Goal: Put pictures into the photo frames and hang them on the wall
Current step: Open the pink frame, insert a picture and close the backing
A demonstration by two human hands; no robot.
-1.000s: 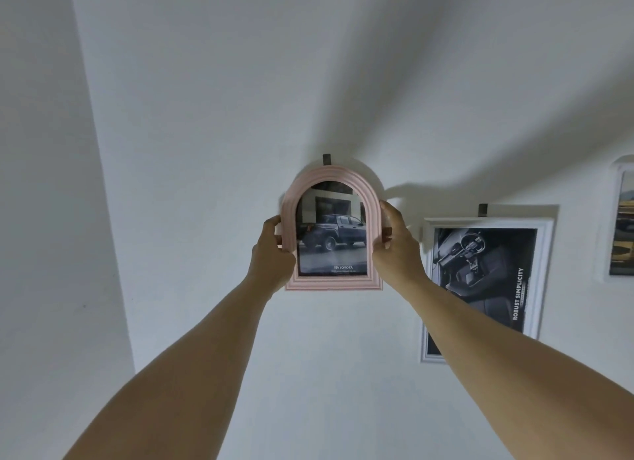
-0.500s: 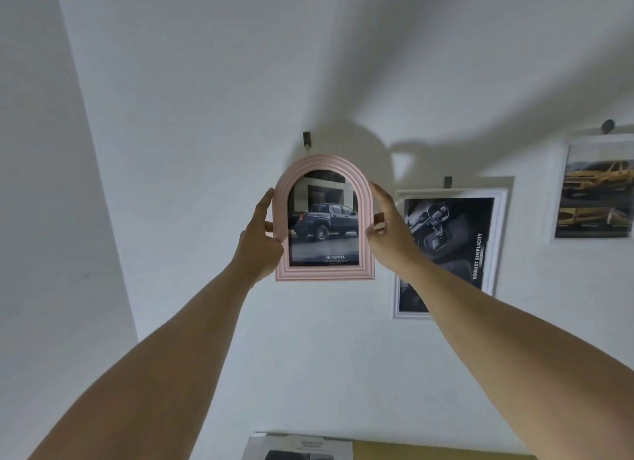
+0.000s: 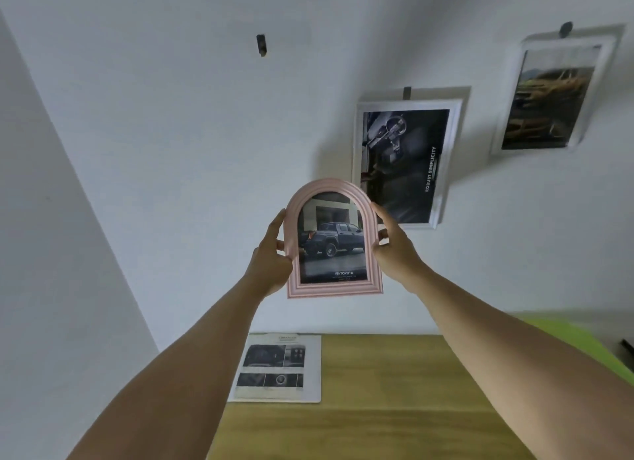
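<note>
both-handed, left hand and right hand grip the pink arched frame by its sides, arms outstretched.

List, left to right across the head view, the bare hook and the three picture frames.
bare wall hook → pink arched frame → white frame with the dark picture → white frame with the yellow picture
</note>
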